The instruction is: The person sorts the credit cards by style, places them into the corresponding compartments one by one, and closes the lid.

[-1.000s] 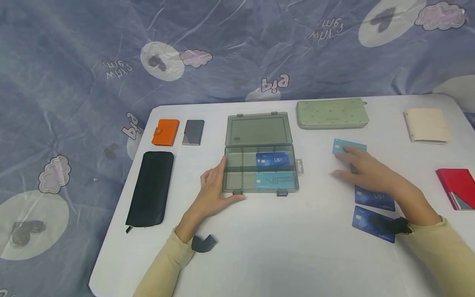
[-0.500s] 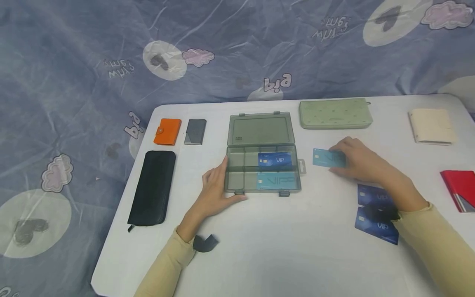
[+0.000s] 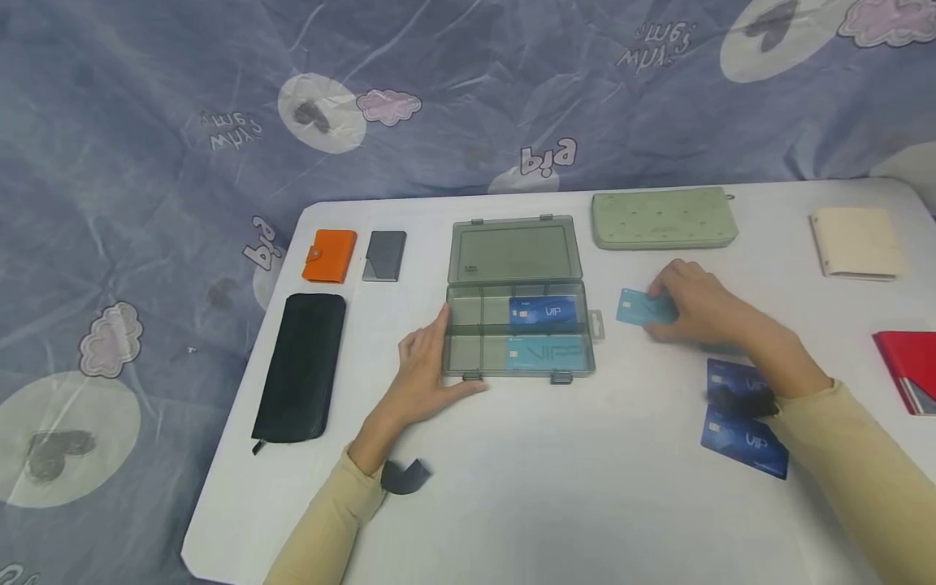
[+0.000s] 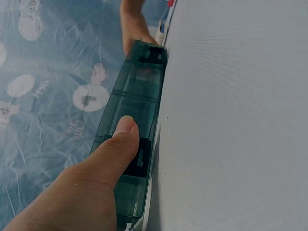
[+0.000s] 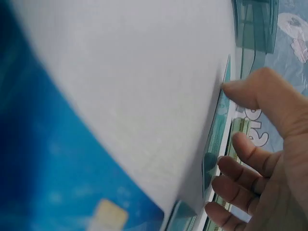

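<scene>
My left hand [image 3: 420, 386] holds the near left corner of a translucent green compartment box [image 3: 462, 355], index finger along its side. In the left wrist view the thumb [image 4: 126, 132] presses the front wall by a latch. A dark blue VIP card [image 3: 544, 311] lies in the back row of the box, a light blue card [image 3: 544, 353] in the front row. Right of the box, my right hand [image 3: 702, 313] pinches another light blue card [image 3: 633, 306] between thumb and fingers. The right wrist view shows that card [image 5: 220, 118] edge-on, above its shadow.
Two dark blue cards [image 3: 746, 443] lie near the right forearm; another light blue card [image 3: 724, 348] shows partly under the hand. Around them are a green pouch [image 3: 664, 219], cream wallet [image 3: 857, 242], red holder [image 3: 907, 366], orange wallet [image 3: 330, 256], grey holder [image 3: 383, 256] and black wallet [image 3: 300, 370].
My right hand has taken hold of a light blue card and drawn it left towards the box, where it now tilts slightly. My left hand stays at the box corner.
</scene>
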Tool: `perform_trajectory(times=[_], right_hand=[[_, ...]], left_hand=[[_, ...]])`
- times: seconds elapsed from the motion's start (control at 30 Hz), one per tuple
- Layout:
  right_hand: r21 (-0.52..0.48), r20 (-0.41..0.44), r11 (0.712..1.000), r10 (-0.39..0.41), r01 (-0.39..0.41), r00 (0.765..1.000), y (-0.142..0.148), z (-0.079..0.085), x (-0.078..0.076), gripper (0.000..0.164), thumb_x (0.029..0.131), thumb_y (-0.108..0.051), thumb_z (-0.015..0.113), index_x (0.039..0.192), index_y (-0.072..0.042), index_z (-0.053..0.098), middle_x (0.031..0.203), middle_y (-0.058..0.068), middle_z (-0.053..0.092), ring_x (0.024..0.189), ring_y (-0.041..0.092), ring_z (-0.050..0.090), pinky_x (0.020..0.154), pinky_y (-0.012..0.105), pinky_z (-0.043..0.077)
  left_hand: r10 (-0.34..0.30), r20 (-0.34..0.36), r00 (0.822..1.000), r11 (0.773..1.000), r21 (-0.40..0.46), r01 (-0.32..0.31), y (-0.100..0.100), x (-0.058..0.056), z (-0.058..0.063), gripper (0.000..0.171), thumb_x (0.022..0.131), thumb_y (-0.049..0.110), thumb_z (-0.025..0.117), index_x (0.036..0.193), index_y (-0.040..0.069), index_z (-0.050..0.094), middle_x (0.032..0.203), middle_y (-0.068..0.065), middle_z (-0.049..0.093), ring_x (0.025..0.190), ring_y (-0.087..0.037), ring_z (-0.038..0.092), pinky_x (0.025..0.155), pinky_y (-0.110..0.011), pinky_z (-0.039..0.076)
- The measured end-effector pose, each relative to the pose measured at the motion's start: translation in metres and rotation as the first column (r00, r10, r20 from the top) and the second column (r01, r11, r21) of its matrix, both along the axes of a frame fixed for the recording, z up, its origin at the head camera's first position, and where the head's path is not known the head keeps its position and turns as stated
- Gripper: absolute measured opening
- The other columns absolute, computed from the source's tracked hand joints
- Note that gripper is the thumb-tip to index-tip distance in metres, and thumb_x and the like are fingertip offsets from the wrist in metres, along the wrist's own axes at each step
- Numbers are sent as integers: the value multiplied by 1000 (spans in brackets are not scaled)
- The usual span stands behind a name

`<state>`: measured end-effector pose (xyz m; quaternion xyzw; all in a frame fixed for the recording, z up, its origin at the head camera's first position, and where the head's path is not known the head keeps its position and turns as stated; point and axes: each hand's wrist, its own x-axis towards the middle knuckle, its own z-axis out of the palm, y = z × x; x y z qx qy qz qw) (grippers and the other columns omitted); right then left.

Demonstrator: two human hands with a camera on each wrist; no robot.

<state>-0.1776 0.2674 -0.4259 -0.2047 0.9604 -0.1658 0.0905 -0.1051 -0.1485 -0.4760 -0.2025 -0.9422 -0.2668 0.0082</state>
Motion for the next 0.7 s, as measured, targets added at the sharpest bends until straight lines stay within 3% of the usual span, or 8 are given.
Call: perform_trajectory(times=[0.2, 0.37, 0.7], right_hand=[[45, 17, 998, -37, 36, 999, 0, 1, 2, 61, 69, -35, 78, 111, 4, 56, 104, 15, 52, 94, 29, 45, 81, 48, 39], [52, 8, 999, -16, 16, 1000, 1, 2, 0, 60, 68, -34, 79, 109, 4, 58, 100, 14, 54, 90, 28, 47, 80, 46, 41], [8, 53, 1000, -22, 21, 998, 1, 2, -1, 66, 68, -31, 79, 115, 5, 50, 104, 18, 56, 92, 30, 51, 82, 48, 43]], left_hand=[[4, 6, 1000, 1000, -2, -4, 0, 0, 0, 122, 67, 70, 65, 150, 14, -5, 155, -3, 17, 135, -20, 26, 103, -47, 16], [8, 8, 1000, 1000, -7, -8, 1, 0, 0, 122, 67, 70, 65, 150, 15, -6, 155, -2, 16, 135, -21, 27, 104, -46, 15], [4, 1, 1000, 1000, -2, -4, 0, 0, -1, 122, 68, 69, 66, 150, 15, -5, 155, -5, 18, 134, -21, 28, 102, -47, 16]])
